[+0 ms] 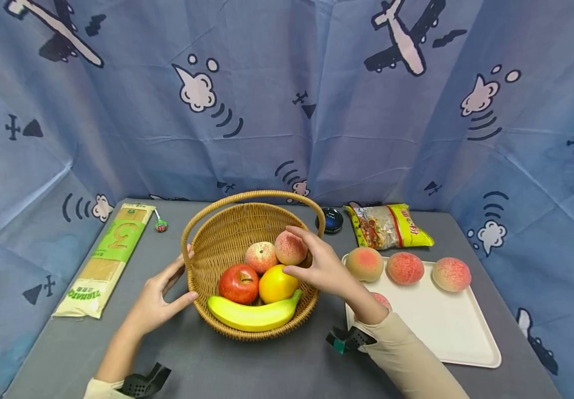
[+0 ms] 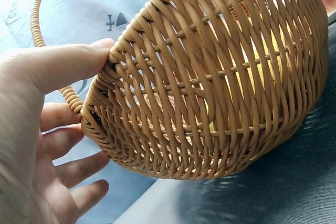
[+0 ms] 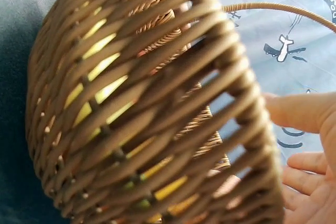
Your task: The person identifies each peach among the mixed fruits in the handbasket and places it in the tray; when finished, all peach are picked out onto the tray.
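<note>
Woven wicker basket (image 1: 227,233), round with a hoop handle, stands mid-surface. Nearest in it lies a smooth curved banana (image 1: 252,315); behind that an apple (image 1: 238,283) and an orange (image 1: 277,283). Left hand (image 1: 154,299) braces the basket's left rim, fingers spread. Right hand (image 1: 324,266) pinches a fuzzy peach (image 1: 290,247) at the basket's far right. A tray (image 1: 446,327) lies right of the basket, one peach there half hidden by the wrist.
</note>
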`<state>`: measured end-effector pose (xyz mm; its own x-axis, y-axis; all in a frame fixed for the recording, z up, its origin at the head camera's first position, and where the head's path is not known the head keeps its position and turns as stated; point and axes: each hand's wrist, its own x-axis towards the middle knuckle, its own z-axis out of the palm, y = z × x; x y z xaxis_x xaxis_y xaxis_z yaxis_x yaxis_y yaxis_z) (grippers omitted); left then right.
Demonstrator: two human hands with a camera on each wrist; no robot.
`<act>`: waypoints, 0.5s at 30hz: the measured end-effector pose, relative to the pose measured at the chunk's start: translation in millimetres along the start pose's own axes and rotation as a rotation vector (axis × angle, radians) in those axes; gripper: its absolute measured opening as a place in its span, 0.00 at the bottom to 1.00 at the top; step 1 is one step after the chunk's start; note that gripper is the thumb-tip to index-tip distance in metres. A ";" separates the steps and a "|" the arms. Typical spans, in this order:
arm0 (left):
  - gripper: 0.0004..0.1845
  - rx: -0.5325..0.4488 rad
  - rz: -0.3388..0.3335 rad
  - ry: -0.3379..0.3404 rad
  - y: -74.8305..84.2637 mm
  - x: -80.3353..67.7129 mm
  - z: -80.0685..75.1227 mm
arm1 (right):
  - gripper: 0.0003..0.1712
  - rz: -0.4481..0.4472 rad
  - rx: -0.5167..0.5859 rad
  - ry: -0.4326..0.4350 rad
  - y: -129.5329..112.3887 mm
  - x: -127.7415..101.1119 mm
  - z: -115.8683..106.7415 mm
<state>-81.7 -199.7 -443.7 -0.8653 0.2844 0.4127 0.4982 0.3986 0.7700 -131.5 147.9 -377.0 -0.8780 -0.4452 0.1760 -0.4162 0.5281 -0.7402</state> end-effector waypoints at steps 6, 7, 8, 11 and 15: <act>0.41 -0.001 0.003 0.003 -1.7 -0.3 0.2 | 0.44 0.037 -0.054 0.022 -0.9 10.0 5.6; 0.41 -0.003 0.004 0.003 -1.9 -0.2 0.2 | 0.44 0.041 -0.065 0.023 -0.8 11.1 6.0; 0.41 -0.004 0.004 0.004 -2.0 -0.1 0.2 | 0.43 0.050 -0.072 0.024 -0.5 12.2 6.3; 0.41 -0.009 0.005 0.005 -2.1 0.4 0.2 | 0.43 0.062 -0.093 0.016 0.4 15.5 7.3; 0.42 -0.017 0.010 0.008 -1.8 0.8 0.3 | 0.43 0.071 -0.103 -0.008 0.5 18.6 8.0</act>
<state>-83.3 -200.0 -444.9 -0.8605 0.2815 0.4246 0.5063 0.3806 0.7738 -146.2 134.0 -379.3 -0.9042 -0.4099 0.1197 -0.3756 0.6299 -0.6798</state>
